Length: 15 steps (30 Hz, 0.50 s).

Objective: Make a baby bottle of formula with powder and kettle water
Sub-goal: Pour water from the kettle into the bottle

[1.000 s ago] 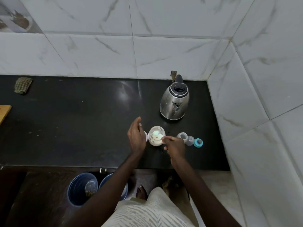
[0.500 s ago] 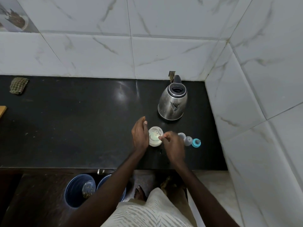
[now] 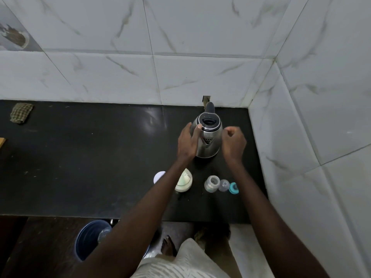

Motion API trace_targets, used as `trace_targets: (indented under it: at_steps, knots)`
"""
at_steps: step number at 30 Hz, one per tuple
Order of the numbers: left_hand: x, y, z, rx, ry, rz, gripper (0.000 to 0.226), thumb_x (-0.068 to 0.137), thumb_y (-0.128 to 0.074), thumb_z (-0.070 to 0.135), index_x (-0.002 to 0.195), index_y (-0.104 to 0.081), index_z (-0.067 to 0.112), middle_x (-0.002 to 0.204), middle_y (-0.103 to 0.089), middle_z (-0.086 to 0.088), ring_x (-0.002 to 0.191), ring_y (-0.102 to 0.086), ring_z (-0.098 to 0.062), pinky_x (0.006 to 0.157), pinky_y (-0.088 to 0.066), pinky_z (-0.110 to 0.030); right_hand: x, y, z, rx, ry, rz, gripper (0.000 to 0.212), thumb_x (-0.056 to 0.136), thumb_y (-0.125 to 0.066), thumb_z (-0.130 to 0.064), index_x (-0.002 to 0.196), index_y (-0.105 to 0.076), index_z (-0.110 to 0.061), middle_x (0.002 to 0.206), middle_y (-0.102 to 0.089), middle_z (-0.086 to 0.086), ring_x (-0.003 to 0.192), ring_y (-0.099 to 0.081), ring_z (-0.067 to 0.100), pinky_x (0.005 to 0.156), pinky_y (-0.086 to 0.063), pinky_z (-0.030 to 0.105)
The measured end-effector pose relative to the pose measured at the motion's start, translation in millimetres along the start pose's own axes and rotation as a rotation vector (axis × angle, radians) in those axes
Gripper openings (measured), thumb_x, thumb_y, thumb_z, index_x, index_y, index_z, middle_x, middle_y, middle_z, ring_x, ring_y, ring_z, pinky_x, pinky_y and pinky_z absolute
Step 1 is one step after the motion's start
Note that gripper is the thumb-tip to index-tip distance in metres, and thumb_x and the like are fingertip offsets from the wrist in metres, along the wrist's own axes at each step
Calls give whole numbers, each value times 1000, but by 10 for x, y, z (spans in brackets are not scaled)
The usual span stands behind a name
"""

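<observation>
A steel kettle (image 3: 209, 140) with a black lid stands at the back right of the black counter (image 3: 100, 157). My left hand (image 3: 187, 142) lies flat against the kettle's left side, fingers apart. My right hand (image 3: 233, 144) hovers to the right of the kettle, fingers curled shut, nothing visible in it. Nearer me sit the open powder jar (image 3: 183, 181), partly behind my left forearm, and its white lid (image 3: 159, 176). The clear baby bottle (image 3: 211, 183) stands open, with a clear cap (image 3: 223, 185) and a teal teat ring (image 3: 233, 188) beside it.
White tiled walls close off the back and right of the counter. A checked cloth (image 3: 21, 112) lies at the far left and a wooden edge (image 3: 2, 142) pokes in there. Below the counter stand blue buckets (image 3: 90, 237), and my bare foot (image 3: 168, 246) shows.
Both hands left the powder jar and moved away from me to the kettle. The camera view tilted, so the jar and bottle sit lower in view.
</observation>
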State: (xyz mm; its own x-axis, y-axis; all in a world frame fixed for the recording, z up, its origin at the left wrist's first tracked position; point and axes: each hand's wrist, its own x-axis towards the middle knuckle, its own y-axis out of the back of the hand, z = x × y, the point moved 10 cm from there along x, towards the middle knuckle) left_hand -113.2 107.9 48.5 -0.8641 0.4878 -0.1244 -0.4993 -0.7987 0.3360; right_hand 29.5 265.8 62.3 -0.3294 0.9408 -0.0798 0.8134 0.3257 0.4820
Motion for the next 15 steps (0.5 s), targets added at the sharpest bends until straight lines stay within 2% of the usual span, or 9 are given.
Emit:
trace_targets:
  at_steps: [1,2,3,5,7,9,10,12,15]
  knots:
    - [68,-56,15,-9,35,-15,17,105,-52,46,90,-53,39,91,-47,28,78,-48,17,88,-30,-18,158,-35,-35,3,-13,-22,18,94,-64,-23,102,-72,-9,92,-68,-2,91,-65,21,71,-34,17]
    - [135,-108,-9,-29,78,-33,17,103,-53,52,94,-56,38,98,-55,25,87,-51,16,91,-34,-22,286,-93,-69,7,-35,-64,25,96,-64,-31,104,-73,-9,93,-68,-2,92,-65,20,74,-36,20]
    - [210,-162,-52,-54,120,-47,27,100,-54,58,103,-62,32,107,-63,17,97,-56,8,93,-39,-27,399,-187,-86,21,-59,-125,32,97,-63,-39,103,-74,-10,93,-69,-2,90,-64,19,75,-39,25]
    - [306,-245,-89,-75,165,-59,46,94,-59,63,110,-63,20,109,-70,4,98,-65,-10,83,-45,-30,564,-437,-98,71,-126,-281,42,94,-63,-55,93,-75,-15,89,-73,-2,85,-68,17,75,-50,32]
    - [342,-275,-127,-83,223,-60,50,88,-66,62,116,-60,21,107,-69,4,95,-65,-12,73,-45,-26,645,-684,-79,157,-210,-429,47,84,-68,-63,91,-77,-17,89,-79,0,87,-74,19,84,-59,36]
    - [349,-291,-169,-146,311,-48,58,82,-73,59,124,-55,24,110,-67,4,95,-66,-12,67,-48,-26,687,-875,-83,230,-278,-542,43,82,-75,-55,97,-79,-15,92,-81,5,89,-77,23,87,-62,39]
    - [355,-299,-192,-183,352,-39,63,77,-76,58,126,-53,25,111,-67,3,95,-67,-14,63,-50,-28,690,-935,-118,251,-287,-585,37,85,-78,-47,99,-78,-13,92,-81,6,86,-77,22,83,-62,36]
    - [374,-319,-214,-233,403,-30,64,69,-78,55,120,-50,28,108,-67,-1,84,-66,-18,50,-46,-28,688,-997,-182,281,-305,-632,28,86,-82,-36,99,-77,-11,92,-80,9,76,-75,20,75,-60,31]
    - [400,-337,-237,-277,427,-6,60,63,-79,47,111,-49,28,100,-65,-4,73,-60,-21,43,-38,-26,737,-1016,-129,311,-349,-634,27,81,-87,-29,97,-78,-9,92,-80,11,73,-75,21,77,-62,33]
